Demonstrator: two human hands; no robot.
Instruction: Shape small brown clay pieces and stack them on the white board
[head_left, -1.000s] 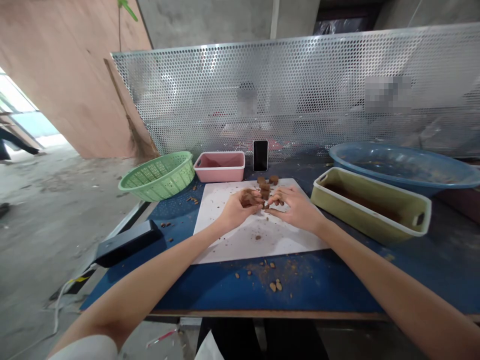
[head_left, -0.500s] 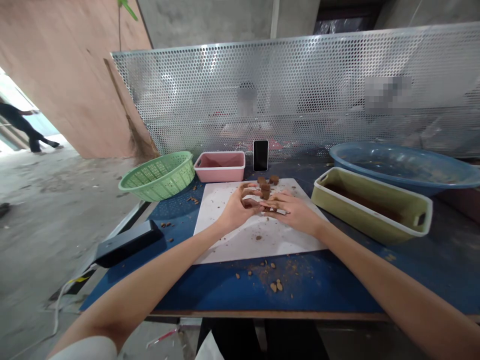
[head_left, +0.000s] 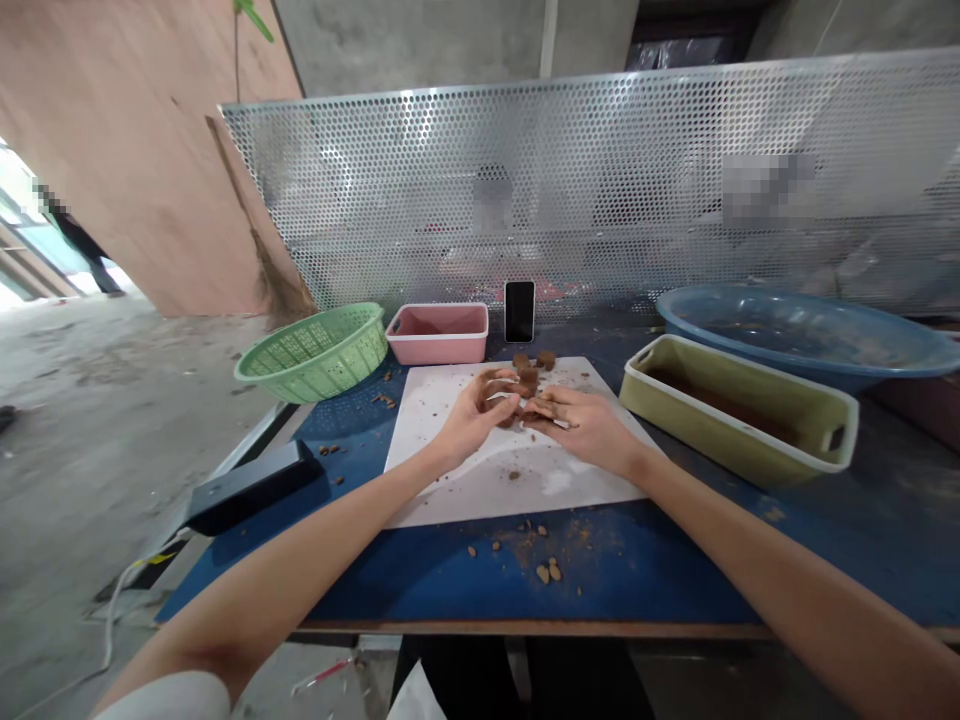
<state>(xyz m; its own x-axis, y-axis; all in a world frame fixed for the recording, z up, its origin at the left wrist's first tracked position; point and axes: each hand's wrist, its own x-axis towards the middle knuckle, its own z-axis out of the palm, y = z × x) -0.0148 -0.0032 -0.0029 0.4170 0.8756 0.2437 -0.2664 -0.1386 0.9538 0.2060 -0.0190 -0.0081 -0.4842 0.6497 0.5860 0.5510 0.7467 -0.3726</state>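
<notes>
My left hand (head_left: 478,412) curls over the white board (head_left: 442,485), its thumb and fingers closed round a brown clay-like lump (head_left: 508,421). From the other side my right hand (head_left: 583,420) presses its bunched fingers against the same lump, and the fingertips of both hands nearly meet. Most of the lump is covered by the fingers. Just beyond the hands sit several brown blocks (head_left: 528,377) of the same stuff, close together near the board's far edge. Brown crumbs (head_left: 514,475) lie scattered over the board.
Behind the board stand a pink bin (head_left: 437,347), a green basket (head_left: 322,355) and an upright phone (head_left: 519,312). To the right are an olive bin (head_left: 739,420) and a large blue basin (head_left: 802,335). A black box (head_left: 251,488) lies left; pebbles (head_left: 549,572) dot the blue table.
My right hand's fingers have drawn together and shifted slightly, and the left thumb has moved a little. More of the lump shows beneath the fingers. A person in the background has moved.
</notes>
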